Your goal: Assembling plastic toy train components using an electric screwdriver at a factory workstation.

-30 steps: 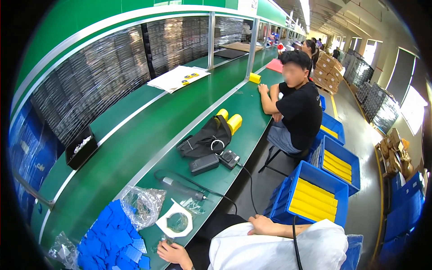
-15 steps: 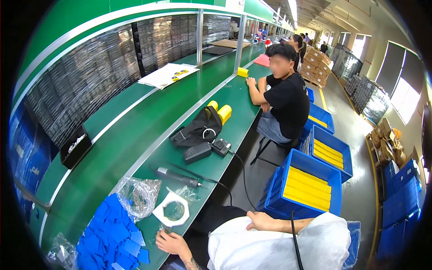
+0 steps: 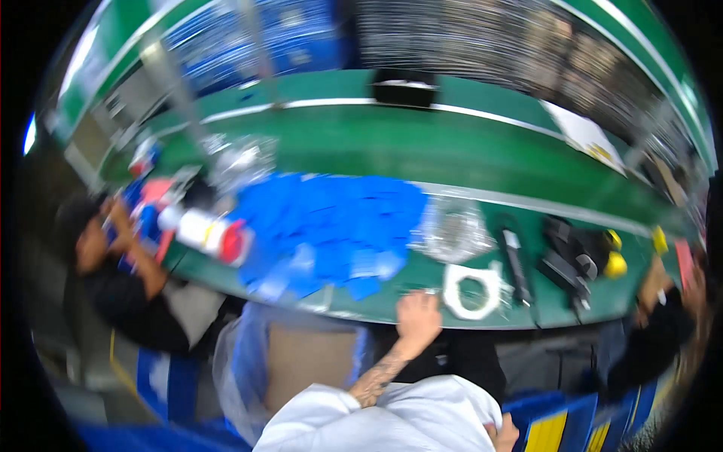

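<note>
My left hand [image 3: 419, 322] rests at the near edge of the green bench, its fingers laid loosely on the top. By its fingertips is something small and shiny, too blurred to name. Right of them lies a white ring-shaped plastic piece [image 3: 451, 300] with an angular outline, with a clear bag [image 3: 454, 245] behind it. A wide heap of blue flat pieces [image 3: 331, 222] covers the bench to the left. Low in the picture, my right hand [image 3: 507, 435] is beside my white garment, its fingers mostly hidden.
An electric screwdriver [image 3: 515, 260] and a black bag [image 3: 559, 235] lie to the right. Leftward are a red-and-white cylinder [image 3: 207, 232] and a seated person [image 3: 124, 282]. A plastic-lined blue bin [image 3: 252, 361] stands below the bench. Blue crates [image 3: 531, 407] with yellow pieces are at lower right.
The view has swung left, bringing in the person on the left and the lined bin. My left hand stays near the white ring-shaped piece. The picture is now smeared.
</note>
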